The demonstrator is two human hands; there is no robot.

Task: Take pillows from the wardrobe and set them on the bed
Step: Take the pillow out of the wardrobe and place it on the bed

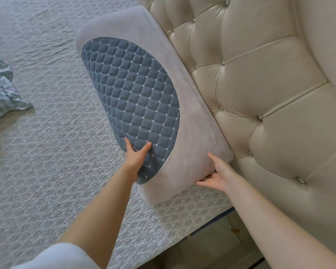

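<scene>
Starting nearest the camera, two bare forearms are seen reaching out over the corner of the bed [47, 171], which is covered in a pale patterned spread. The left hand [135, 157] is laid on the near end of a pillow [182, 133], thumb and fingers spread on the blue quilted panel [132, 90], the rest of the hand wrapped around the edge; the pillow is held there rather than merely touched, as far as can be judged. The right hand [216, 174] is placed at the near end's grey side, fingers opened and partly tucked beneath; a firm clamp cannot be confirmed.

The pillow is already on the bed, lying along the tufted cream headboard [260, 84] and touching it. This pillow's placing is judged almost done, with only a final settling and release remaining. Farther off at the left edge, a crumpled blue-green fabric [0, 94] is seen; whether it is another pillow cannot be told. The wardrobe is out of view, so the number of pillows left is unknown.
</scene>
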